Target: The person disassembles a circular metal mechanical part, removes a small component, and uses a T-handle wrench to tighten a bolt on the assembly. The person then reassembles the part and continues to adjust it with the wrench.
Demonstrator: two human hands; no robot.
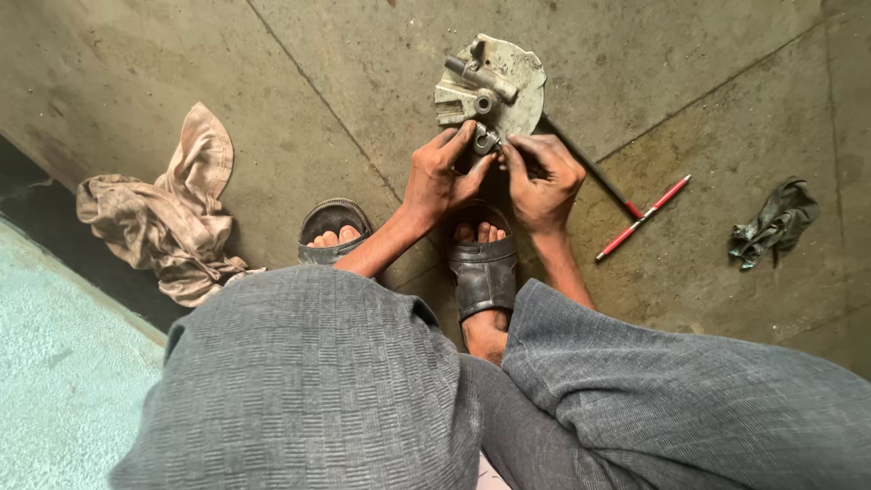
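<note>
A round grey metal plate (508, 77) with a lever arm and fittings lies on the concrete floor just past my feet. My left hand (440, 177) and my right hand (543, 181) meet at its near edge. The fingertips of both pinch a small metal part (485, 141) attached there. A thin dark rod (590, 168) runs out from under the plate to the right, behind my right hand.
A red-and-silver T-handle tool (644, 216) lies right of my hands. A dark crumpled rag (771, 222) sits further right, a beige cloth (172, 218) at the left. My sandalled feet (481, 263) and grey-trousered knees fill the foreground. A pale raised surface (54, 381) is at lower left.
</note>
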